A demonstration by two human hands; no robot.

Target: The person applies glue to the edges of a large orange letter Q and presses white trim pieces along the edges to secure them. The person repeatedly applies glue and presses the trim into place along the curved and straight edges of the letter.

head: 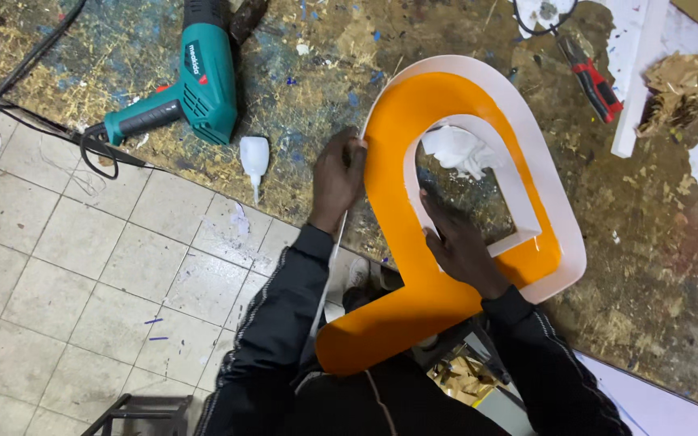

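Both dark-sleeved arms reach forward, left hand (337, 179) curled and gripping, right hand (460, 246) pressing flat.

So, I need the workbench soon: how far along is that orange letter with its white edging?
Done: the white plastic edging strip already wraps the top curve and right side of the orange letter-shaped panel. In hand: the left hand presses the strip on the left edge; the right hand steadies the inner cutout. Left: the lower tail shows no fixed edging.

Bare hands (337, 182), long black jacket sleeves, thin pale dotted stripes along seams
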